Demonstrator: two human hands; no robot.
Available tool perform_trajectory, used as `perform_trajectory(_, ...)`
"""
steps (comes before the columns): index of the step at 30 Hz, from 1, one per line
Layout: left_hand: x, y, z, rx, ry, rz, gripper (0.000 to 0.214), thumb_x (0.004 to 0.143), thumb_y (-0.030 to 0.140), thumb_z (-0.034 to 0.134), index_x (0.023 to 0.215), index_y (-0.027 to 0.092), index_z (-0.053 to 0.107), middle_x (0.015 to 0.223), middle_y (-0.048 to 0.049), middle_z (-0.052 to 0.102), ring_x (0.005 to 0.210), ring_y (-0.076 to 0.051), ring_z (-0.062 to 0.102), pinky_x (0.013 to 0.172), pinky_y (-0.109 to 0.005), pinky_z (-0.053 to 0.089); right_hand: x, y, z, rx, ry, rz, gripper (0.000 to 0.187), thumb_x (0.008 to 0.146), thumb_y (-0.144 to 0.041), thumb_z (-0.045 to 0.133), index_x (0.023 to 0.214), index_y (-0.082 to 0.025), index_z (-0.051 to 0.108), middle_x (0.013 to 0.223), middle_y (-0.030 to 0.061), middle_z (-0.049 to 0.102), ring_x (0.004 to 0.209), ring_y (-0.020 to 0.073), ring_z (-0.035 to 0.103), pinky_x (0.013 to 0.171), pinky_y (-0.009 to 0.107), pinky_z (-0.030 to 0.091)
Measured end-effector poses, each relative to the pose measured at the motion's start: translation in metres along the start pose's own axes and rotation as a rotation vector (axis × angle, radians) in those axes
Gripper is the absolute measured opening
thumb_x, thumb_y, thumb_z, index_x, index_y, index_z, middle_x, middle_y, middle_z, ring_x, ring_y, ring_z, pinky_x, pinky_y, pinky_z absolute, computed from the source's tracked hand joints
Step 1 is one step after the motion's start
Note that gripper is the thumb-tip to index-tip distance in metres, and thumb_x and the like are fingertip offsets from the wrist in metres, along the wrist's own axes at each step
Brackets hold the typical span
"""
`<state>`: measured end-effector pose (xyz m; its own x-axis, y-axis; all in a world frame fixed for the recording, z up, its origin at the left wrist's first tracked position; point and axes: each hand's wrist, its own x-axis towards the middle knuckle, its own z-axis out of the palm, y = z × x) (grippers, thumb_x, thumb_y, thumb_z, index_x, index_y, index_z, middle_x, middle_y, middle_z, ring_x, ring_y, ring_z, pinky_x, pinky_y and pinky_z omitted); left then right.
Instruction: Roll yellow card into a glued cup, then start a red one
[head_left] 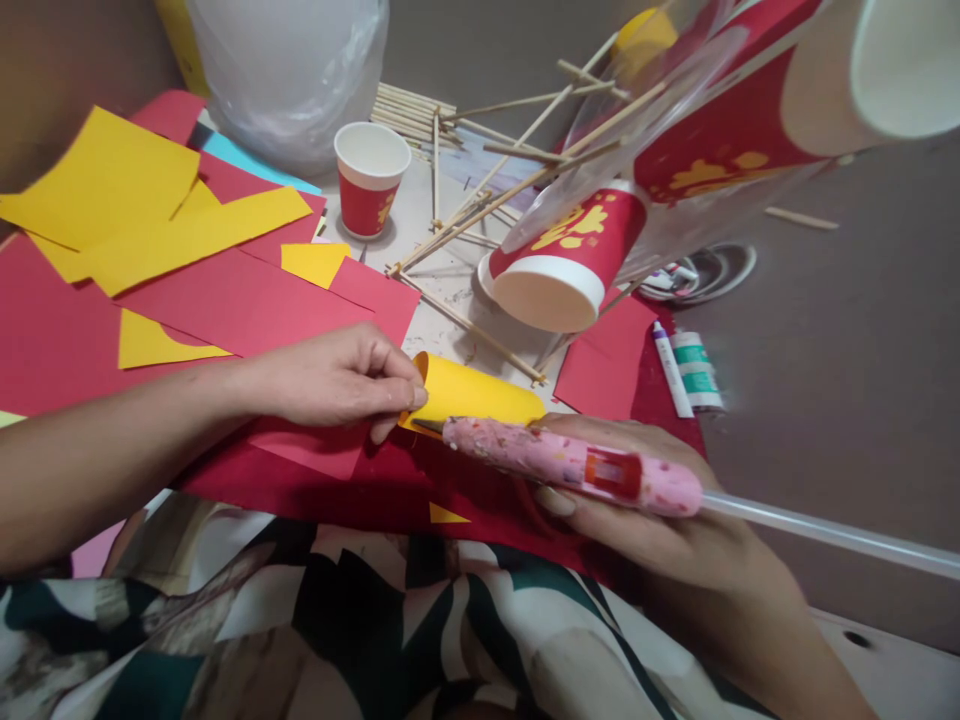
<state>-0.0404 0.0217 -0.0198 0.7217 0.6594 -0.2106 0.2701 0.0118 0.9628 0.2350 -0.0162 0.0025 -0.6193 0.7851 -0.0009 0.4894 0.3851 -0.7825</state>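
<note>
Pink glue gun [525,450] in the right hand [679,550], fingers curled, partly hidden. Just beyond them, a yellow paper roll [484,390], its end pinched by the left hand [345,375]; probably best kept steady beneath the nozzle [430,426].

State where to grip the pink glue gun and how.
Probably take the pink glue gun by its rear body, from the near right, as the right hand does: its narrow tip points left at the yellow paper roll, and could be hot.
</note>
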Motion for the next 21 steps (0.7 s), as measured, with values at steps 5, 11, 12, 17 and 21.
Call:
perform_trajectory(5, 0.0004, -0.0001, -0.0005, 0.001, -0.005, -0.004, 0.035, 0.088, 0.021, 0.055, 0.055, 0.013, 0.065, 0.045, 0.0019, 0.05, 0.042, -0.005, 0.037, 0.043, -0.017, 0.03, 0.0009, 0.0029, -0.0015, -0.058, 0.021, -0.037, 0.006, 0.085, -0.035, 0.067, 0.085, -0.029, 0.065, 0.073, 0.0003, 0.068, 0.061, 0.0194, 0.062, 0.056, 0.031, 0.049)
perform_trajectory(11, 0.001, -0.002, -0.0013, 0.019, -0.013, -0.007, 0.038, 0.09, 0.025, 0.053, 0.056, 0.013, 0.064, 0.046, 0.0017, 0.05, 0.042, -0.005, 0.037, 0.043, -0.017, 0.031, 0.0021, 0.0042, -0.0022, -0.082, -0.03, -0.072, 0.006, 0.087, -0.036, 0.063, 0.088, -0.03, 0.063, 0.071, 0.0001, 0.067, 0.058, 0.0193, 0.062, 0.053, 0.032, 0.048)
perform_trajectory(12, 0.0011, -0.0022, -0.0014, 0.016, -0.013, -0.009, 0.038, 0.09, 0.025, 0.053, 0.056, 0.013, 0.064, 0.046, 0.0014, 0.051, 0.042, -0.005, 0.038, 0.044, -0.017, 0.031, 0.0021, 0.004, -0.0022, -0.08, -0.019, -0.065, 0.006, 0.087, -0.036, 0.064, 0.087, -0.03, 0.062, 0.07, -0.0002, 0.066, 0.057, 0.0189, 0.061, 0.053, 0.031, 0.048)
perform_trajectory(17, 0.0016, -0.0024, -0.0018, 0.007, -0.018, -0.038, 0.039, 0.09, 0.026, 0.053, 0.055, 0.013, 0.063, 0.046, 0.0013, 0.051, 0.041, -0.005, 0.037, 0.043, -0.018, 0.03, 0.0006, 0.0053, -0.0031, -0.096, -0.025, -0.104, 0.007, 0.086, -0.036, 0.065, 0.087, -0.03, 0.062, 0.07, -0.0013, 0.066, 0.056, 0.0177, 0.06, 0.053, 0.03, 0.046)
perform_trajectory(21, 0.0014, -0.0031, -0.0023, 0.011, -0.021, -0.05, 0.04, 0.092, 0.027, 0.052, 0.056, 0.013, 0.065, 0.044, 0.0015, 0.048, 0.04, -0.005, 0.037, 0.042, -0.018, 0.03, -0.0002, 0.0076, -0.0034, -0.096, -0.018, -0.107, 0.008, 0.087, -0.031, 0.065, 0.094, -0.031, 0.062, 0.077, -0.0043, 0.069, 0.062, 0.0156, 0.064, 0.058, 0.027, 0.048)
